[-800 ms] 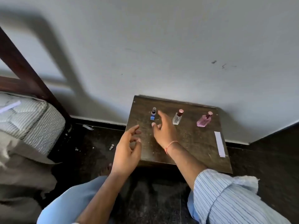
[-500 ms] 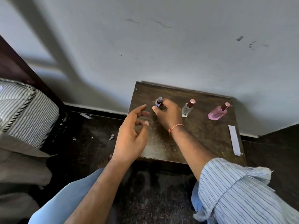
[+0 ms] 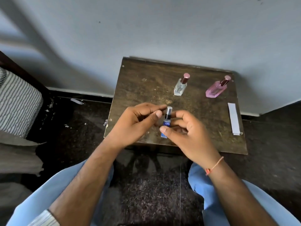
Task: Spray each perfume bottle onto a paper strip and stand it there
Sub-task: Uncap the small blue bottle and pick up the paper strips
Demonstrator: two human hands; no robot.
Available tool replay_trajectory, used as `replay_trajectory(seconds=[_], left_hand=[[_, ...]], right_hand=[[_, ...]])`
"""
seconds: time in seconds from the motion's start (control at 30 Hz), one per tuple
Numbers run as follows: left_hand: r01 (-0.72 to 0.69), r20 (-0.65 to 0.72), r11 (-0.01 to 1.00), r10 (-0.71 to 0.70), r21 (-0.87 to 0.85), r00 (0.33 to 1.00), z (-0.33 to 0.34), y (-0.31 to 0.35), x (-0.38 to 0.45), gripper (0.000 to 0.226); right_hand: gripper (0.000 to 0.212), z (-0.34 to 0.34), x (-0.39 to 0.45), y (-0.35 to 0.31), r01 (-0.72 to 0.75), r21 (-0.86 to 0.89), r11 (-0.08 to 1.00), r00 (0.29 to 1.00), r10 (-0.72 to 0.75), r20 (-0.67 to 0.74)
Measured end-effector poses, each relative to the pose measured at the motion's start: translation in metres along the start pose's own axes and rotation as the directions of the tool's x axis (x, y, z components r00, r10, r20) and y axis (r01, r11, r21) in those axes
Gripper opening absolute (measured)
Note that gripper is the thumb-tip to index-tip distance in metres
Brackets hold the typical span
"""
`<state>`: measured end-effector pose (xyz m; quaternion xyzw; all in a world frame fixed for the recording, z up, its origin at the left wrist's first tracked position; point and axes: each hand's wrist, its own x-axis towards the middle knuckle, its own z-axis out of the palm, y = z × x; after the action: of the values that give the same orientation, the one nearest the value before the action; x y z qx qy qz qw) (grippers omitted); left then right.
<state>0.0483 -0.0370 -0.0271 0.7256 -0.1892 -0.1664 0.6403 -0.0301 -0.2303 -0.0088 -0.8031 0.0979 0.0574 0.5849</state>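
Lifted since the earlier frame, the blue bottle (image 3: 166, 123) stands upright over the desk's (image 3: 140, 88) near edge; right hand (image 3: 189, 134) grips its body; left hand (image 3: 138, 123) pinches its cap (image 3: 169, 110); paper strip (image 3: 234, 118) lies well right.

1. The left hand (image 3: 136, 123) reaches in from the lower left, forearm bare, its thumb and curled fingers (image 3: 157, 114) pinching at the cap of a small blue glass spray bottle (image 3: 166, 123).
2. The right hand (image 3: 190, 132), an orange thread at its wrist, grips the bottle's body.
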Motion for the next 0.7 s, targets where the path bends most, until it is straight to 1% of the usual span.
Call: replay_trajectory(seconds=[0.07,0.17,0.27,0.33,0.4,0.53,0.7], left_hand=[[0.032,0.022,0.998,-0.031,-0.053,0.999,0.005,-0.001,0.003,0.023],[0.086,0.039,0.993,-0.083,-0.082,0.996,0.009,0.000,0.008,0.024],[0.135,0.057,0.982,-0.128,-0.129,0.990,0.013,0.000,0.012,0.027],[0.151,0.061,0.977,-0.143,-0.153,0.988,0.014,0.002,0.014,0.025],[0.139,0.052,0.977,-0.132,-0.163,0.990,0.018,0.001,0.016,0.021],[0.088,0.002,0.991,-0.088,-0.096,0.996,0.024,-0.003,0.019,0.021],[0.050,-0.022,0.998,-0.051,-0.036,0.998,0.027,-0.009,0.020,0.021]], right_hand=[[0.031,-0.006,0.010,0.006,0.011,-0.045,0.999,0.999,-0.009,0.050],[0.024,-0.012,0.016,0.011,0.036,-0.060,0.998,0.991,-0.028,0.128],[0.023,-0.019,0.018,0.013,0.052,-0.016,0.999,0.987,-0.049,0.150],[0.023,-0.023,0.020,0.015,0.070,-0.009,0.997,0.986,-0.068,0.150],[0.022,-0.027,0.020,0.016,0.076,-0.007,0.997,0.986,-0.075,0.147],[0.018,-0.030,0.018,0.022,0.062,-0.015,0.998,0.989,-0.060,0.138],[0.027,-0.031,0.017,0.026,0.055,-0.055,0.997,0.993,-0.049,0.108]])
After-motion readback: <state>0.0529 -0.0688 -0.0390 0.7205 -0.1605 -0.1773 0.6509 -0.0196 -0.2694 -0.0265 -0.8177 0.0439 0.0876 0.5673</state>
